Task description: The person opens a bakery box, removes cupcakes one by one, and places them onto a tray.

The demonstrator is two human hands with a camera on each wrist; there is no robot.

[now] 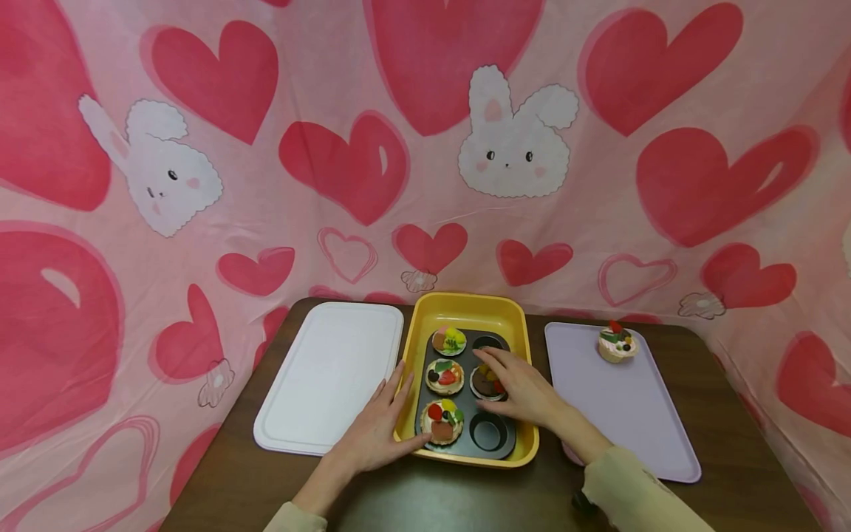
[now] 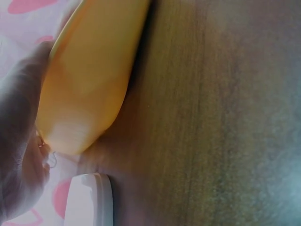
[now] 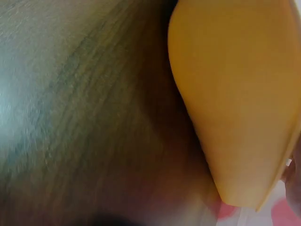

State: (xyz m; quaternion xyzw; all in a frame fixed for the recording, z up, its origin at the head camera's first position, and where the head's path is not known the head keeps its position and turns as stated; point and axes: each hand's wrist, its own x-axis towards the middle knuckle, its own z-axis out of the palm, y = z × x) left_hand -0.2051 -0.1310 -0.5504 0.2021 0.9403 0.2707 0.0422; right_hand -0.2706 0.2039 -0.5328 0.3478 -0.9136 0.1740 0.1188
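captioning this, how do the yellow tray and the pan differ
The yellow tray is bright; the pan is dark grey. The tray is larger; the pan lies inside it. The tray is one open hollow; the pan has six cups. Both are oblong with rounded corners.

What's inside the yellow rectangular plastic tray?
A dark-grey rectangular muffin pan with four round fruit-topped tarts; the right hand partly covers the brown one and far-right cup. Near-right cup: empty. Under the pan: hidden.

I face: pink cloth backdrop | print: red hearts, white rabbit heads | below me: dark wood-grained bench | light: pale glare on its top
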